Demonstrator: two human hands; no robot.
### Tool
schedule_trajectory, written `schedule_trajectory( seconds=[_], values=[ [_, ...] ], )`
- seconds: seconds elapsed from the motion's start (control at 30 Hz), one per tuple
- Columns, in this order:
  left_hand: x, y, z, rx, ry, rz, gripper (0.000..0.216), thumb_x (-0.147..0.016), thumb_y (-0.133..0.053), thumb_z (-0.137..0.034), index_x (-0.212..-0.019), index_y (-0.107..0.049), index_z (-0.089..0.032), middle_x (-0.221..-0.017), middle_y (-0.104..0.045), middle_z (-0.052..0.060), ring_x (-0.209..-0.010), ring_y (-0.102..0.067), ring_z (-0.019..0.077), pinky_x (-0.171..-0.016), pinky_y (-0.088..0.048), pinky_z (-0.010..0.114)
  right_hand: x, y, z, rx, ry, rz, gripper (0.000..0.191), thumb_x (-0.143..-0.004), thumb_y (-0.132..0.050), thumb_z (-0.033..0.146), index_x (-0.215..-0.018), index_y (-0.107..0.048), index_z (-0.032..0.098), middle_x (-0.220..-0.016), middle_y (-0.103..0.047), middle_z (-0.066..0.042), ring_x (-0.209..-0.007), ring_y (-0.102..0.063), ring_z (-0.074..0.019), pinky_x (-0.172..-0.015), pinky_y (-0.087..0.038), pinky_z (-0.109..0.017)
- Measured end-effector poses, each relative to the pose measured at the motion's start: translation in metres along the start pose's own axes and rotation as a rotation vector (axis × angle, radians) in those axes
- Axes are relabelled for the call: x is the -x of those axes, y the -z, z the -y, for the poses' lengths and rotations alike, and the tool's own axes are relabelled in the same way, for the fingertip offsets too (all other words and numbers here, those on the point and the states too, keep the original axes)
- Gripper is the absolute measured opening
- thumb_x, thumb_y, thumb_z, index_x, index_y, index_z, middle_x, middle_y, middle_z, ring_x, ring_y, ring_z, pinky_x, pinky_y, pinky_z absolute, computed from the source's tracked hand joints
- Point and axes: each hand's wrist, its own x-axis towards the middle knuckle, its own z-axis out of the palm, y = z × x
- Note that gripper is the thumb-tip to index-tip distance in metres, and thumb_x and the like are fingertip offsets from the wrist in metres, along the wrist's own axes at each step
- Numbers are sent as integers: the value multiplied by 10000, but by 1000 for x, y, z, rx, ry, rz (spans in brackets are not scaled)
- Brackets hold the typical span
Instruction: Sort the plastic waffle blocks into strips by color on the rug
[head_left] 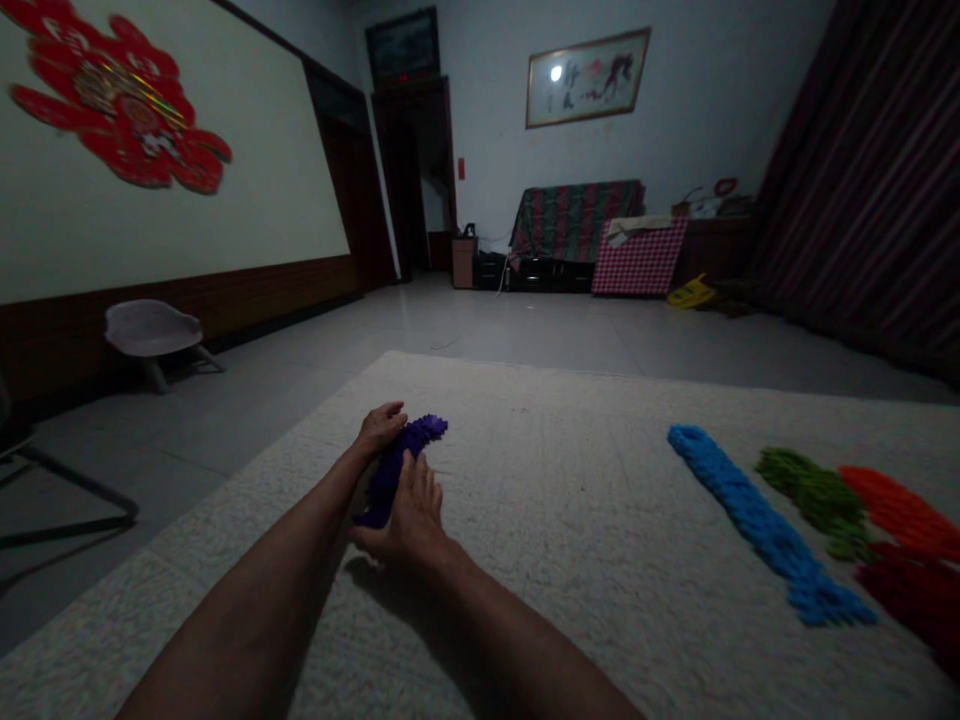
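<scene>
A purple fuzzy strip (pixel 405 450) lies on a pale rug (pixel 570 520) in front of me. My left hand (pixel 379 428) curls over the strip's far end, fingers bent on it. My right hand (pixel 411 515) rests on the strip's near part, fingers stretched forward and pressing it down, thumb out to the left. Both forearms reach in from the bottom of the view.
To the right on the rug lie a blue fuzzy strip (pixel 765 525), a green one (pixel 817 500), an orange one (pixel 900 510) and a dark red one (pixel 915 595). A small grey chair (pixel 154 335) stands by the left wall. Covered furniture (pixel 577 225) lines the far wall.
</scene>
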Motion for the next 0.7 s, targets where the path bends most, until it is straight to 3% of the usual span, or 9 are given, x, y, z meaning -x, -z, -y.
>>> schedule_trajectory(
  seconds=[0.13,0.27,0.37,0.5,0.63,0.7],
  values=[
    [11,-14,-10,-158,-95,62,469,-743,-685,-326,-1190,-677,-186,-1298,-671,123,-1268,-575,295,-1086,-427,369,25,33,-39,-18,136,57,1134,-718,-728,394,-1584,-58,101,-1648,-13,-223,-1526,15,-347,-1210,-150,-562],
    [21,-29,-16,-492,-265,197,423,-708,-715,-301,-1129,-687,-259,-1315,-658,94,-1263,-570,320,-1081,-421,409,57,65,-88,-4,149,-11,926,-791,-646,303,-1573,-177,142,-1643,-145,-189,-1523,-127,-292,-1200,-249,-497],
    [19,-38,-22,-601,-289,174,394,-724,-688,-250,-1117,-692,-217,-1301,-649,146,-1232,-578,380,-1064,-419,516,74,91,-119,49,140,-151,807,-798,-611,250,-1534,-292,168,-1580,-329,-165,-1469,-303,-271,-1164,-334,-482],
    [30,-67,-44,-479,-439,142,430,-788,-645,-280,-1211,-648,-200,-1407,-572,140,-1367,-463,339,-1144,-356,466,94,143,-154,190,84,-428,642,-822,-544,218,-1450,-423,163,-1466,-483,-170,-1365,-449,-268,-1097,-415,-483],
    [76,-117,-68,-319,-596,223,433,-815,-606,-292,-1234,-635,-188,-1405,-575,135,-1339,-502,285,-1160,-356,409,126,205,-187,420,-70,-670,561,-849,-496,249,-1390,-477,103,-1418,-518,-191,-1340,-448,-284,-1122,-348,-474],
    [106,-141,-73,-265,-620,230,412,-816,-584,-273,-1210,-644,-167,-1378,-589,154,-1313,-525,281,-1141,-382,415,145,229,-203,541,-229,-751,571,-854,-501,288,-1388,-466,87,-1425,-500,-197,-1337,-424,-307,-1112,-323,-475]
  ],
)
